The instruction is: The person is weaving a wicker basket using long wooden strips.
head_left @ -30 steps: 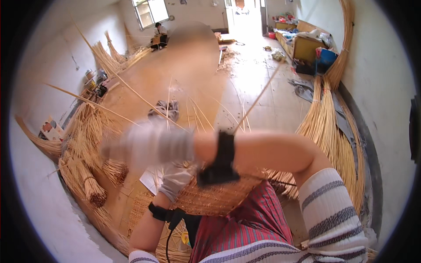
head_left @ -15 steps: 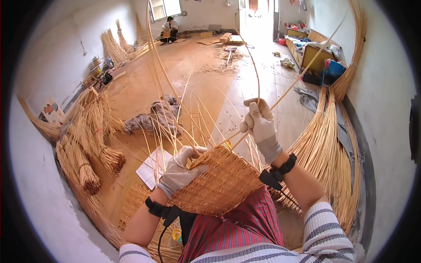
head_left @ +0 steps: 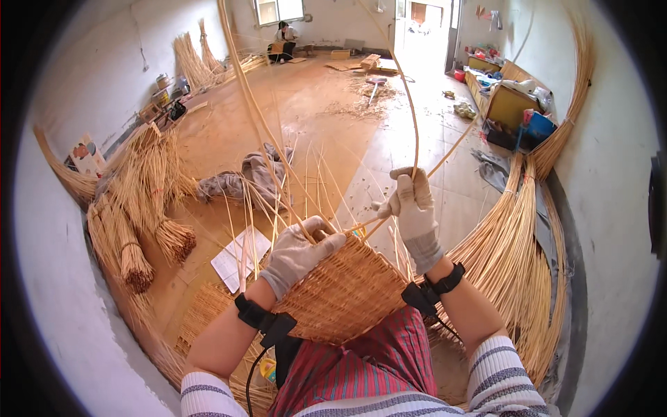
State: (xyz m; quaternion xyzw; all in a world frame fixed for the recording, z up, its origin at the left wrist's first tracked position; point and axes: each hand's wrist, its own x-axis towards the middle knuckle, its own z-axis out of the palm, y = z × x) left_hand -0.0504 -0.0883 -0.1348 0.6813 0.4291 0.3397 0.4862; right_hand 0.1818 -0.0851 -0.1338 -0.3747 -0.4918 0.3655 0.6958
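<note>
At upper left edge of woven wicker piece (head_left: 344, 292), our gloved left hand (head_left: 300, 256) clamps on. To its right, our gloved right hand (head_left: 415, 212) pinches long strand (head_left: 415, 132), beyond piece's upper corner. Piece tilts over our red striped lap (head_left: 354, 368). Farther out, paper sheet (head_left: 236, 263) and grey cloth (head_left: 258, 174) on floor (head_left: 326, 94); wicker bundles (head_left: 514, 243) at our right.

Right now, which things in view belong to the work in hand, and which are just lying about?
In the work:
- woven piece, gripped at its edge by the left hand
- long strand, held in the right hand
- strand bundles at right, probably stock

Lying about:
- gray cloth
- white sheet
- blue container
</note>
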